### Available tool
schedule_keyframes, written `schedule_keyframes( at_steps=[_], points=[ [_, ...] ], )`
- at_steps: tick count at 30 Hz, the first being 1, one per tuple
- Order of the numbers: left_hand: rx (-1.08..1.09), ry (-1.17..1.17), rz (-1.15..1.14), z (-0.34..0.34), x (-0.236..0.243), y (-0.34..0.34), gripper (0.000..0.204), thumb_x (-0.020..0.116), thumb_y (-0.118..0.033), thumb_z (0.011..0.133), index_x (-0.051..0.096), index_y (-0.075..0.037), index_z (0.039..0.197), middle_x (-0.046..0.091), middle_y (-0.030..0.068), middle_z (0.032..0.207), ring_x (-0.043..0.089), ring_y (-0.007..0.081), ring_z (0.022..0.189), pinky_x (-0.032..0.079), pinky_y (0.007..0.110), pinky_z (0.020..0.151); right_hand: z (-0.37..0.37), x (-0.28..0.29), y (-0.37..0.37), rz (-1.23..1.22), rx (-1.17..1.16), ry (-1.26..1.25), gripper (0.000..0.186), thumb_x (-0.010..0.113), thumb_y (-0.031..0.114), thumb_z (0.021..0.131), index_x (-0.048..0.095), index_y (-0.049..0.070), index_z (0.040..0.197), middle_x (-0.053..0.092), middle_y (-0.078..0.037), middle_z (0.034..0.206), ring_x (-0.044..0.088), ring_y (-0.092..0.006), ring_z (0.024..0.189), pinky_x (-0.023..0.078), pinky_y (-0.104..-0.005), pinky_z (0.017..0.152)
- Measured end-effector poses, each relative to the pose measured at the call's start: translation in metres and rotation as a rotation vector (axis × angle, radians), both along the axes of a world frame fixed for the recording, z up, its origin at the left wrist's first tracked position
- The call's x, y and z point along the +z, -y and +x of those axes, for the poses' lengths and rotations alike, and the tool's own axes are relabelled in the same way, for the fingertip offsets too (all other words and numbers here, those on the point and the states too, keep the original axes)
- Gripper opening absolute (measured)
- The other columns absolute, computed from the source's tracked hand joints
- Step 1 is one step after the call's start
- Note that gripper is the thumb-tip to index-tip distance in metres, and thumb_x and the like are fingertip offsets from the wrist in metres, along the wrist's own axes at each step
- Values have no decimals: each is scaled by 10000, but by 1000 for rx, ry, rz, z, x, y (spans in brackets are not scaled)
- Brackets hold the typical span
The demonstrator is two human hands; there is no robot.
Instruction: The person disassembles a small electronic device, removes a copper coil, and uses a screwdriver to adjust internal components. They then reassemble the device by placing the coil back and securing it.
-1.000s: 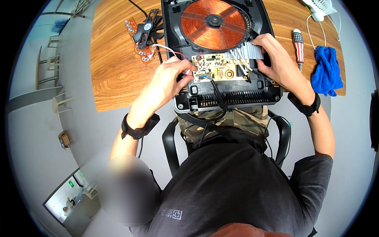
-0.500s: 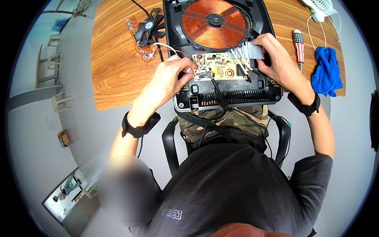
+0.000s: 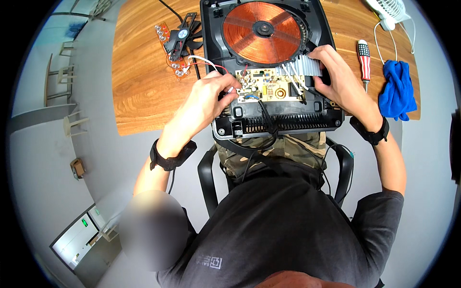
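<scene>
An opened induction cooker housing (image 3: 288, 120) in black plastic lies in front of me, its near edge jutting past the table. Inside it are a round copper coil (image 3: 245, 33), a cream circuit board (image 3: 261, 89) and a finned silver heat sink (image 3: 309, 66). At the board's left edge, my left hand (image 3: 207, 98) pinches a small white wire connector (image 3: 231, 90); its fingertips partly cover it. My right hand (image 3: 343, 86) holds the right end of the heat sink between thumb and fingers. White and red wires run from near the left hand toward a black fan (image 3: 182, 36).
Under the fan lies an orange circuit board (image 3: 179, 71) on the wooden table (image 3: 139, 96). To the right are a screwdriver (image 3: 364, 62) with a striped handle, a blue cloth (image 3: 397, 91) and a white small fan (image 3: 386, 10). A black power cord (image 3: 270, 122) crosses the housing's near edge.
The cooker housing sits slightly lower and farther right in view. Both hands keep their places on the connector and heat sink. A person in the distant doorway is no longer visible.
</scene>
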State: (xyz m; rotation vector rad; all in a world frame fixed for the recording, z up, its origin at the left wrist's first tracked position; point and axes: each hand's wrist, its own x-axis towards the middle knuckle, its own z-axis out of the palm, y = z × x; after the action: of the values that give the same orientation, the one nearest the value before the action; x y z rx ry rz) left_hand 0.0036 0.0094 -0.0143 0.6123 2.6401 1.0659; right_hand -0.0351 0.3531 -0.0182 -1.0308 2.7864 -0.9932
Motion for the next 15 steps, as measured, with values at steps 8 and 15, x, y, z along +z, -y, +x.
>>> schedule_keyframes(
  at_steps=[8, 15],
  points=[
    [-26, -27, 0, -2, -1, 1, 165, 790, -51, 890, 712, -13, 1030, 706, 125, 939, 689, 294, 851, 551, 383, 759, 0, 3, 0, 10, -19, 32, 455, 670, -52, 814, 538, -17, 1248, 530, -166, 1153, 574, -378, 1009, 503, -421, 891],
    [-16, -21, 15, -1, -3, 1, 159, 787, -41, 890, 710, -12, 1025, 704, 122, 934, 685, 286, 840, 550, 380, 753, 0, -1, 0, 2, -13, 10, 446, 675, -43, 816, 544, -16, 1241, 536, -169, 1156, 580, -396, 1049, 504, -437, 909]
  ],
)
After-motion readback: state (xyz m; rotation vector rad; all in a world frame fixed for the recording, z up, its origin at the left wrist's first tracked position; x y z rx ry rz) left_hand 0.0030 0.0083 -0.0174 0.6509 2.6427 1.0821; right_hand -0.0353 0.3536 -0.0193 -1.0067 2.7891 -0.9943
